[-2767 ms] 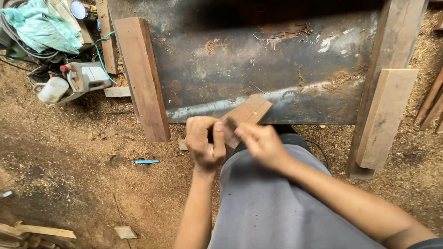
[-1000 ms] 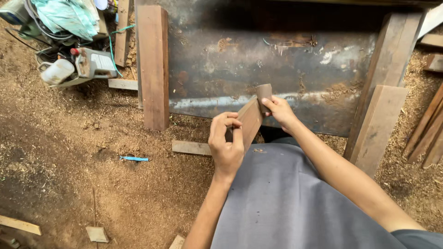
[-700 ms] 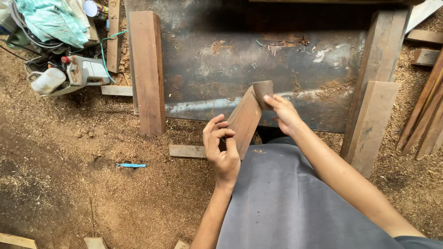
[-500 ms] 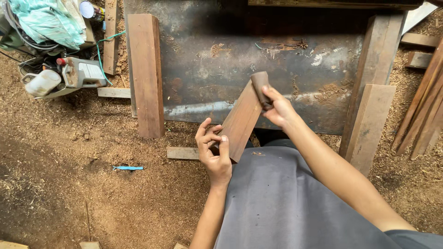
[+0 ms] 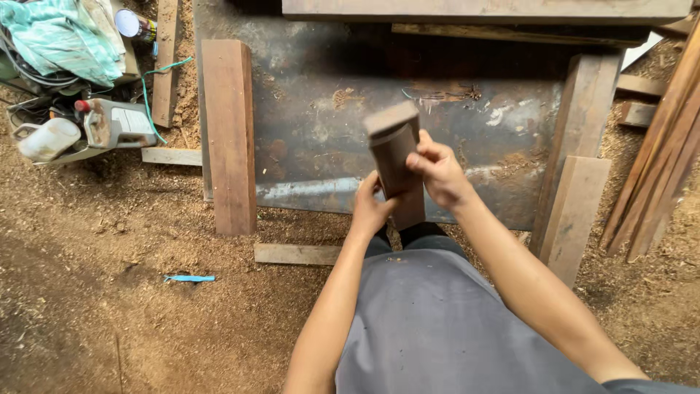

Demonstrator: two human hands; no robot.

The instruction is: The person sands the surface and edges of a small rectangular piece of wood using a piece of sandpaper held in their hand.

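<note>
Both hands on one dark wood block (image 5: 396, 164), held upright in front of the torso: left hand (image 5: 370, 210) wraps the lower edge from the left, fingers closed on it; right hand (image 5: 437, 174) clamps the right face higher up, thumb and fingers shut on the wood, no gap showing. Block's top end is blurred, so it's likely mid-swing or mid-turn; can't tell grain or end-face condition. To handle it well I'd say keep the two grips staggered as they are, low hand as pivot, high hand steering, and keep fingertips off the end face. Just below the grip: grey lap, and a short flat offcut (image 5: 297, 254) on the sawdust floor (image 5: 109, 306), down-left. Further left of that, a small blue strip (image 5: 189, 278). Behind the block, a dark stained metal sheet (image 5: 313, 138) with a reddish plank (image 5: 228, 135) lying on its left edge. Right of the grip, two boards (image 5: 576, 211) leaning, more planks (image 5: 660, 168) beyond. Far up-left: power tool (image 5: 117, 124), white jug (image 5: 48, 138), teal cloth (image 5: 58, 36)
</note>
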